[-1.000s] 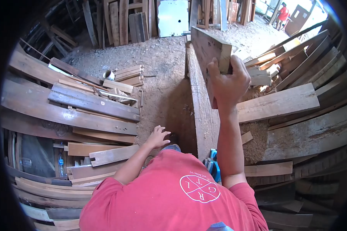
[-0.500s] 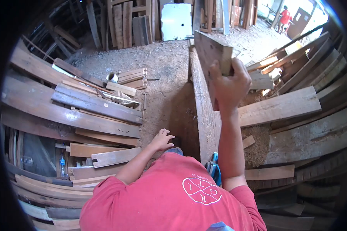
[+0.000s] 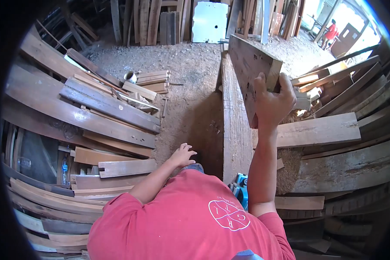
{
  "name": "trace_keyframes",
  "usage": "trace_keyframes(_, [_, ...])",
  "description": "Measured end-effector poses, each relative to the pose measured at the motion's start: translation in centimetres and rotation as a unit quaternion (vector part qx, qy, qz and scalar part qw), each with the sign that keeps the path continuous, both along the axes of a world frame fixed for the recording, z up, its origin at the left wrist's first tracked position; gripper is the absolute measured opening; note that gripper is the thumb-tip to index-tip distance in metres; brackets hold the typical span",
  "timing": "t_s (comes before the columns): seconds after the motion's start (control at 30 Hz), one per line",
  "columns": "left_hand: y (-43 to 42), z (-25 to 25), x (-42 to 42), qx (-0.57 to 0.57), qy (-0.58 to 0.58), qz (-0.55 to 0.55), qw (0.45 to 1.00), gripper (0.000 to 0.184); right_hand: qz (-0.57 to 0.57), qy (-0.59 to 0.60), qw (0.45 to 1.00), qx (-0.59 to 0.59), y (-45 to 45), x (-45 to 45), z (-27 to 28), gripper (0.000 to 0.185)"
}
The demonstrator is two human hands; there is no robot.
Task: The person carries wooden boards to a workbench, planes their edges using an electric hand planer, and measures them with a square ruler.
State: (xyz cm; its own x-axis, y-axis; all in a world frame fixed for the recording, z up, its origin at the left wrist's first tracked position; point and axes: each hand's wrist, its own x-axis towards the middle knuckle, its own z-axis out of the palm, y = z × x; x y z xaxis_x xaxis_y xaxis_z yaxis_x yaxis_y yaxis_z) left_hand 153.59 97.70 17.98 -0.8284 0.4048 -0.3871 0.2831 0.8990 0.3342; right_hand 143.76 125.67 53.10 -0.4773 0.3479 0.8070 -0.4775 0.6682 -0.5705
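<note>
A thick wooden board (image 3: 252, 65) stands tilted on edge, and my right hand (image 3: 274, 104) is closed around its near end, fingers on one side and thumb on the other. Below it runs a long wooden beam (image 3: 236, 125) strewn with sawdust. My left hand (image 3: 183, 155) rests by my knee, holding nothing, its fingers stretched out and slightly bent. A blue tool (image 3: 242, 188), probably a power tool, is partly hidden beside my body, close to my right forearm.
Long planks (image 3: 108, 106) lie stacked on the left, with short grooved pieces (image 3: 154, 78) and a white cylinder (image 3: 130, 77) beyond. More boards (image 3: 318, 130) lie at the right. A white panel (image 3: 210, 22) leans at the back. A person in red (image 3: 331, 32) is far off.
The view has shifted slightly, so the surroundings sit differently in it. My right hand keeps its grip on the board, whose broad face shows a little more. My left hand stays by my knee.
</note>
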Motion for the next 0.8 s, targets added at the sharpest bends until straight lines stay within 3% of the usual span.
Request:
trace_keyframes(0.17, [-0.2, -0.6, 0.4, 0.016, -0.009, 0.006, 1.0, 0.063, -0.047, -0.059, 0.993, 0.087, 0.8, 4.3, -5.3, 0.034])
trace_keyframes(0.27, [-1.1, -1.3, 1.3, 0.027, -0.026, 0.03, 0.999, 0.063, -0.016, -0.204, 0.97, 0.131, 2.6, 11.6, -14.3, 0.035])
trace_keyframes(0.33, [-1.8, -1.3, 2.3, 0.03, -0.036, 0.04, 0.998, 0.063, -0.048, -0.335, 0.926, 0.168, 3.3, 16.3, -21.3, 0.035])
trace_keyframes(0.4, [-2.6, -1.7, 3.2, 0.009, -0.058, 0.052, 0.997, 0.063, -0.057, -0.403, 0.896, 0.181, 4.4, 19.9, -28.2, 0.037])
trace_keyframes(0.47, [-3.5, -2.7, 3.9, 0.003, -0.072, 0.053, 0.996, 0.063, -0.043, -0.408, 0.89, 0.199, 5.6, 22.7, -31.6, 0.037])
trace_keyframes(0.63, [-4.9, -2.4, 3.7, -0.021, -0.093, 0.065, 0.993, 0.062, -0.04, -0.389, 0.902, 0.185, 5.1, 21.9, -34.7, 0.04])
trace_keyframes(0.8, [-3.9, -2.3, 1.6, -0.014, -0.082, 0.035, 0.996, 0.061, -0.102, -0.478, 0.859, 0.149, 4.4, 19.8, -35.2, 0.049])
